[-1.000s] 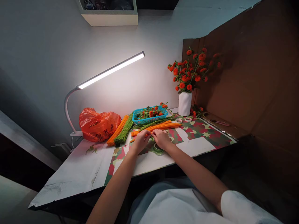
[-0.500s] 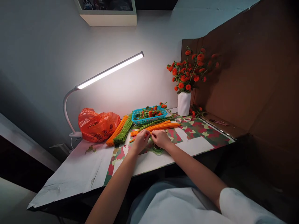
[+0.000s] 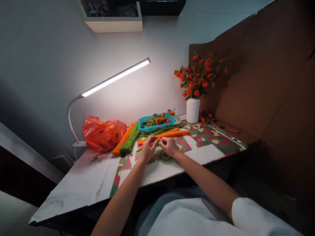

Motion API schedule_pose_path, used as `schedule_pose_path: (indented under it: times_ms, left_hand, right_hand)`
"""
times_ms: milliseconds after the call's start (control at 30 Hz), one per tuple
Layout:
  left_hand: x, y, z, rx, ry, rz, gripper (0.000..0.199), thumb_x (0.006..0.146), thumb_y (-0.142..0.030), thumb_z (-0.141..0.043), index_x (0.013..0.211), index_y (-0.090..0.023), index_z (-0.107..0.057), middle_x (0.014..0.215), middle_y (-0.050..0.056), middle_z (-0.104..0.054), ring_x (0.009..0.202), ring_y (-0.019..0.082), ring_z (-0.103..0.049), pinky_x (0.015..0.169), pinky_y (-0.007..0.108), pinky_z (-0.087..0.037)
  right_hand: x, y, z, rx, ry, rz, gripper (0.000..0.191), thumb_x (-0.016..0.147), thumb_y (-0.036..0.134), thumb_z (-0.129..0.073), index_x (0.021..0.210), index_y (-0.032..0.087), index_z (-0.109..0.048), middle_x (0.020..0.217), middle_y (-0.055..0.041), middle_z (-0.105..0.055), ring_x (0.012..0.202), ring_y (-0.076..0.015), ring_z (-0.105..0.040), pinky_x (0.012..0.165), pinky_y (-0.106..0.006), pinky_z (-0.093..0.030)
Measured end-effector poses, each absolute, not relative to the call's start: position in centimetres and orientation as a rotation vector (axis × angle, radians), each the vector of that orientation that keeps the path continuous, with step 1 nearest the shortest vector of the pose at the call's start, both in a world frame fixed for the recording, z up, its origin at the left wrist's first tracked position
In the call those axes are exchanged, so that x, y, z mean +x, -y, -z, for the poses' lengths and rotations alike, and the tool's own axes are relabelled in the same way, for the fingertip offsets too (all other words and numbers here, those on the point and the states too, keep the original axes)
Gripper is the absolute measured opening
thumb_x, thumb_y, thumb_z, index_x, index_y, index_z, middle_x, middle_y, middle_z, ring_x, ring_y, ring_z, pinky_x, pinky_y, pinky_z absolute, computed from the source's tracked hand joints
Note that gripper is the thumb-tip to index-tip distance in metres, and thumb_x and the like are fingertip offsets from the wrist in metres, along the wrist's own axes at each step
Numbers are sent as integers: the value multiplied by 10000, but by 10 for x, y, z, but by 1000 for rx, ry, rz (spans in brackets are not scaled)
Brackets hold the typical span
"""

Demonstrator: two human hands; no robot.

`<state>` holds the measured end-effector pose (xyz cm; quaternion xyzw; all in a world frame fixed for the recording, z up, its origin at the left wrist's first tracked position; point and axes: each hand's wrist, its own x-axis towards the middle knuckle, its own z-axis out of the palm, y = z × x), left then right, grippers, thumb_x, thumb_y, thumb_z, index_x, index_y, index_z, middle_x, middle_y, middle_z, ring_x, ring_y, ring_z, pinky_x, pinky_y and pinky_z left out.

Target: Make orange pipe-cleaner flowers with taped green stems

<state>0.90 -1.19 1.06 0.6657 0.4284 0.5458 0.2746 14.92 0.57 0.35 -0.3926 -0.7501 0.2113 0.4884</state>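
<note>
My left hand (image 3: pixel 149 147) and my right hand (image 3: pixel 169 146) meet over the middle of the table, fingers pinched together. Between the fingertips shows a small green pipe cleaner piece (image 3: pixel 159 143), with a hint of orange by the left fingers; most of it is hidden. Just below the right hand lies a roll of green tape (image 3: pixel 166 158). Behind the hands, orange pipe cleaners (image 3: pixel 173 133) are spread in a loose bundle. Left of them lean a green pipe cleaner bundle (image 3: pixel 130 139) and an orange one (image 3: pixel 123 140).
A blue basket (image 3: pixel 157 126) holds small orange flowers. Behind it to the right stands a white ribbed vase (image 3: pixel 192 110) of orange flowers. Tape rolls (image 3: pixel 187 128) lie near it. An orange plastic bag (image 3: pixel 104 134) and a lit lamp (image 3: pixel 115 78) are at left; cardboard (image 3: pixel 246 82) walls the right.
Both hands stay pinched together in nearly the same place, the fingertips shifting slightly so that more green shows between them. The whole view has tilted up a little.
</note>
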Motion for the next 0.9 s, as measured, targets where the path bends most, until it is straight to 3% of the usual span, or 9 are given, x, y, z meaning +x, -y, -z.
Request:
schedule_pose_path:
  times_ms: [100,233,300,400,567,733,900]
  left_hand:
    - [9,11,-13,1486,-1019,-1380,435,720,-494,-662,1002,-165,-631,887,57,-664,796,181,-635,723,342,-541]
    - [8,11,-17,1254,-1010,-1410,507,595,-518,-759,918,-136,-681,884,66,-681,783,184,-642,729,340,-546]
    - [8,11,-17,1187,-1025,-1439,511,564,-517,-781,888,-132,-688,866,60,-681,750,168,-643,700,311,-548]
    - [9,11,-16,1172,-1058,-1373,486,581,-502,-783,876,-127,-693,846,59,-682,643,125,-629,616,255,-536]
    - [8,9,-13,1089,-988,-1245,440,625,-450,-780,914,-131,-685,826,62,-685,544,91,-614,532,208,-509]
    - [6,11,-15,1058,-893,-1255,369,589,-252,-822,914,-136,-691,890,58,-698,620,95,-635,613,209,-529]
    - [5,9,-16,960,-881,-1273,232,675,-173,-748,891,-122,-681,784,55,-695,652,125,-654,636,230,-541]
  right_hand:
    - [150,-9,-4,-833,1750,-714,271,786,289,-441,536,193,-398,501,46,-402,505,-102,-384,508,-220,-289]
    - [152,-9,-5,-823,1665,-767,234,788,290,-442,579,187,-469,533,41,-446,524,-108,-423,521,-223,-337]
    - [154,-7,-7,-818,1627,-709,133,767,283,-507,725,178,-577,611,30,-523,573,-116,-481,554,-226,-375]
    - [154,-4,-10,-754,1625,-689,231,737,302,-598,933,186,-632,745,2,-599,648,-129,-536,591,-234,-421]
    - [151,-10,-6,-777,1547,-807,223,750,387,-594,745,171,-651,707,-27,-629,614,-139,-540,575,-258,-432]
    - [151,-14,-3,-762,1445,-977,253,723,416,-622,722,167,-662,714,-41,-661,661,-168,-586,614,-282,-468]
    - [156,-8,-10,-748,1393,-1036,248,755,405,-586,775,170,-663,741,-44,-666,685,-164,-600,630,-281,-494]
